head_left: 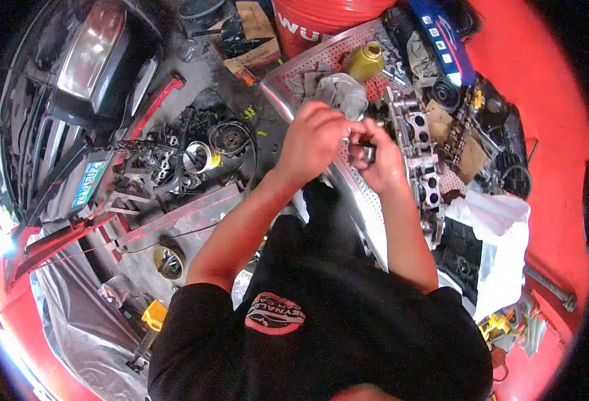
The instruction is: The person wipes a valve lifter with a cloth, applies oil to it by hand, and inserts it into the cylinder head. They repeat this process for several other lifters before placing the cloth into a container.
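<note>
My left hand [313, 142] is closed, its fingertips meeting those of my right hand above the perforated metal bench [291, 75]. Something small and pale shows at the left fingertips, too small to name. Curled in my right hand [382, 160] is a small shiny metal cylinder [369, 154]. Just right of that hand lies an engine cylinder head [420, 157] with round ports along its side. A grey rag [340, 92] rests on the bench beyond my hands, with a yellow bottle [363, 63] behind it.
A camshaft [463, 125] lies on cardboard at the right. White plastic sheeting [498, 234] covers parts nearer me. A red drum [321, 23] stands behind the bench. On the left are a car front with a headlight [92, 50], a red metal arm [157, 107] and floor parts.
</note>
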Available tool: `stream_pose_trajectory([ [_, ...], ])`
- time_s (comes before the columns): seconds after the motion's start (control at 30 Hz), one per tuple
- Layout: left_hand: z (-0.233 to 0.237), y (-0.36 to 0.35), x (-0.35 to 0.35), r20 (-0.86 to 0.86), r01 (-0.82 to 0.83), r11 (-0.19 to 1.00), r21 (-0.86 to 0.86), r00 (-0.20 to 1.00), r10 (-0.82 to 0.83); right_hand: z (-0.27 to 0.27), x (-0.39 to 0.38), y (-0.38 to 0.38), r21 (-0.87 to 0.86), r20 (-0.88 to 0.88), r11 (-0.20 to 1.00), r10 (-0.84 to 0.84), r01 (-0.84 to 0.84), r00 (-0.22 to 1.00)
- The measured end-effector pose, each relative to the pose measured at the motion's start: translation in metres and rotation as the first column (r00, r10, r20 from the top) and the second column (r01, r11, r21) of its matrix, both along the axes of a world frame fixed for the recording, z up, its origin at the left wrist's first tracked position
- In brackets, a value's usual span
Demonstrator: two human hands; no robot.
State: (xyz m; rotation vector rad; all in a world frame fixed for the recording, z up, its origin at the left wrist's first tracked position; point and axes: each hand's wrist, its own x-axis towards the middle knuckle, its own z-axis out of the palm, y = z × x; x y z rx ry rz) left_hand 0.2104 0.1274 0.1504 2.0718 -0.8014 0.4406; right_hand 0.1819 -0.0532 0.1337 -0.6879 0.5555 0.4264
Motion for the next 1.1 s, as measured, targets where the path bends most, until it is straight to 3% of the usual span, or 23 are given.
stream_pose_trajectory([
  [0.03,0.000,0.004,-0.013,-0.098,-0.068,0.996,-0.056,0.993,0.063,0.004,-0.009,0.004,0.125,-0.081,0.990,-0.055,0.065,0.995],
  [0.07,-0.004,0.006,-0.028,-0.199,-0.140,0.984,-0.106,0.973,0.117,0.007,-0.018,0.011,0.111,-0.124,0.983,-0.131,0.145,0.984],
  [0.1,-0.001,0.008,-0.043,-0.305,-0.218,0.965,-0.147,0.938,0.165,0.010,-0.031,0.017,0.123,-0.106,0.982,-0.131,0.144,0.986],
  [0.27,0.010,0.012,-0.120,-0.525,-0.388,0.868,-0.308,0.831,0.185,0.018,-0.084,0.040,0.136,0.083,0.990,-0.041,0.030,0.996],
  [0.37,0.018,0.016,-0.149,-0.519,-0.466,0.843,-0.271,0.808,0.279,0.021,-0.110,0.049,0.164,0.169,0.986,0.012,-0.040,0.986],
  [0.57,0.007,0.014,-0.180,-0.306,-0.397,0.883,-0.251,0.898,0.316,0.014,-0.155,0.056,0.180,0.262,0.982,0.004,-0.053,0.965],
  [0.67,0.001,0.010,-0.199,-0.278,-0.374,0.897,-0.236,0.910,0.307,0.009,-0.175,0.055,0.155,0.219,0.988,-0.044,0.010,0.975],
  [0.83,-0.006,0.011,-0.227,-0.180,-0.283,0.956,-0.072,0.947,0.267,0.007,-0.207,0.061,0.070,0.144,0.990,-0.130,0.121,0.981],
  [0.87,-0.007,0.012,-0.231,-0.181,-0.262,0.965,-0.027,0.950,0.253,0.009,-0.214,0.063,-0.022,0.091,0.986,-0.163,0.166,0.982],
  [0.97,-0.012,0.011,-0.246,-0.058,-0.195,0.979,-0.063,0.980,0.191,0.007,-0.228,0.062,-0.082,0.063,0.977,-0.191,0.196,0.980],
  [1.1,-0.014,0.010,-0.259,-0.157,-0.147,0.986,-0.074,0.978,0.134,0.004,-0.243,0.055,-0.100,0.052,0.986,-0.125,0.130,0.991],
])
